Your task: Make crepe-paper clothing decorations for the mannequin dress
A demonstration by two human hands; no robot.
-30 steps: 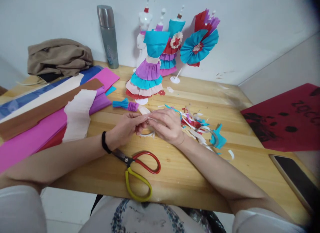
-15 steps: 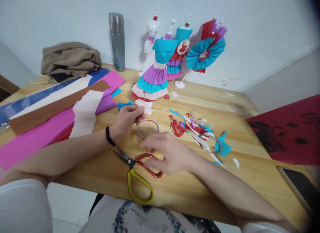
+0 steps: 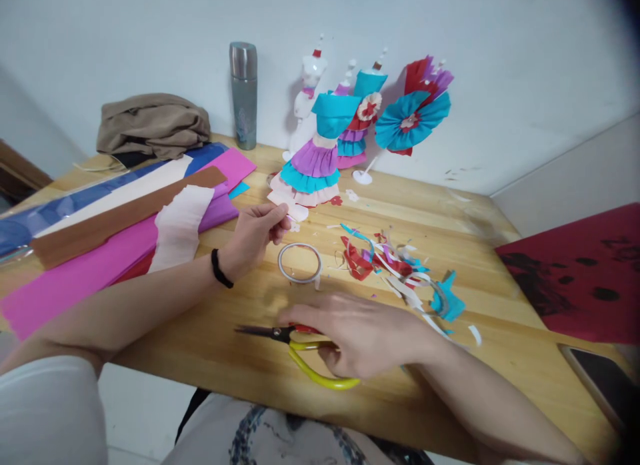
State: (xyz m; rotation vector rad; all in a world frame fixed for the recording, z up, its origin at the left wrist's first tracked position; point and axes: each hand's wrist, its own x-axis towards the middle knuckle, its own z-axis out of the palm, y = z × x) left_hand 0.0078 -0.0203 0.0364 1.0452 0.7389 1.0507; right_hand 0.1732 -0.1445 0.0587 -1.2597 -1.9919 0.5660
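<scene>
My left hand (image 3: 257,232), closed in a pinch, holds a pale paper cutout (image 3: 299,213) between thumb and fingertips. My right hand (image 3: 355,335) is wrapped around the handles of a pair of scissors (image 3: 313,368), one red and one yellow. The scissor blades point left, close together, just over the wooden table. Between the two hands lies a thin ring-shaped roll of tape (image 3: 300,262) with a short loose end. Just beyond my left hand stands a small dress form (image 3: 317,152) in a tiered crepe-paper dress.
Folded crepe paper (image 3: 125,212) is stacked on the left. Paper scraps (image 3: 400,268) are scattered right of the tape. More dressed forms (image 3: 413,122) and a metal flask (image 3: 243,95) stand by the wall. A brown cloth (image 3: 153,125) lies back left, a phone (image 3: 600,385) front right.
My right hand has come down and closed on the scissors, which have turned and shifted slightly right. My left hand keeps its pinch on the paper cutout. The view has tilted slightly.
</scene>
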